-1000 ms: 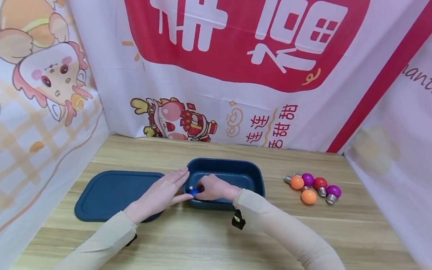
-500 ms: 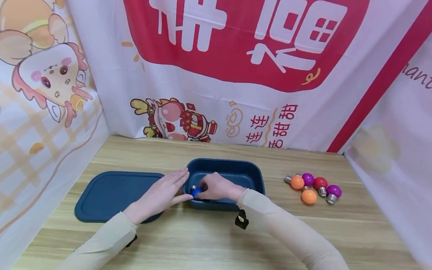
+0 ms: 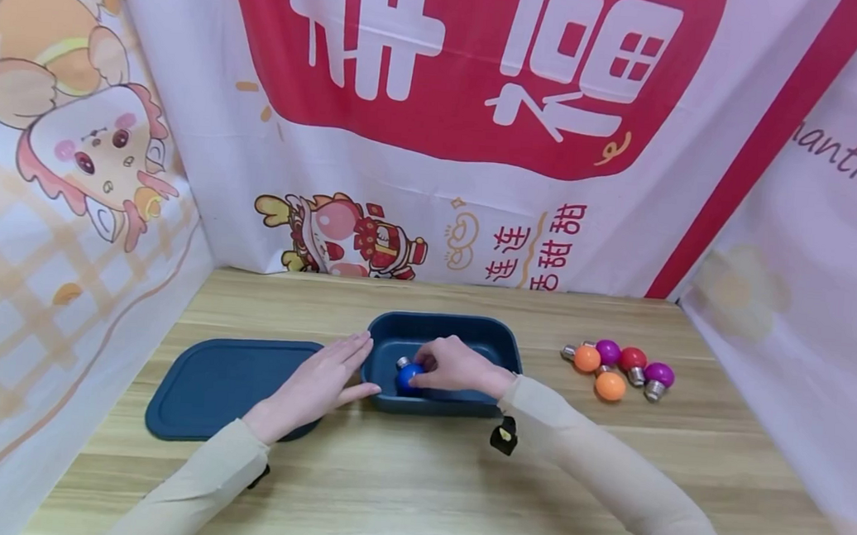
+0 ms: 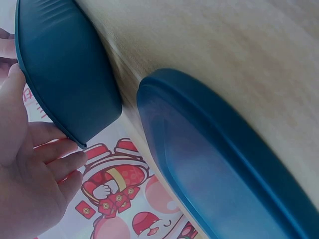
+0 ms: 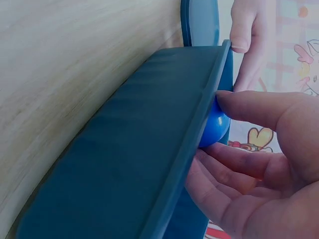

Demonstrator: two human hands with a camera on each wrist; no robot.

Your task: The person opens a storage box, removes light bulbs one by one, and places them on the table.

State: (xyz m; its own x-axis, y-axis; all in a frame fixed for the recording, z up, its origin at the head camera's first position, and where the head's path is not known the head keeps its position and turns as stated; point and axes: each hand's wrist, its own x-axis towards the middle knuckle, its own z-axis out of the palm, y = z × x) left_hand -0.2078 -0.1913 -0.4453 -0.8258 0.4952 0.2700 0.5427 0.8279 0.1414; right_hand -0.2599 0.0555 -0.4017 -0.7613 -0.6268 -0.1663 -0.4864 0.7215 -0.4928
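A blue light bulb (image 3: 409, 377) with a silver screw base is inside the dark blue box (image 3: 478, 410), in its left half. My right hand (image 3: 461, 364) reaches over the near rim and pinches the bulb's round part between thumb and fingers. The right wrist view shows the blue globe (image 5: 214, 128) partly hidden behind the box wall. With fingers extended, my left hand (image 3: 316, 384) touches the left end of the box. In the left wrist view, its fingers (image 4: 50, 149) lie along the box's rim.
The dark blue lid (image 3: 226, 390) lies flat left of the box, partly under my left forearm. To the right sits a group of bulbs: orange (image 3: 610, 386), purple (image 3: 660, 375) and red (image 3: 633, 359) ones. Printed cloth (image 3: 466, 154) hangs behind the wooden table.
My right hand has moved right and slightly up from the box's left end, and the blue bulb has come with it, showing more fully. The left hand stays at the box end.
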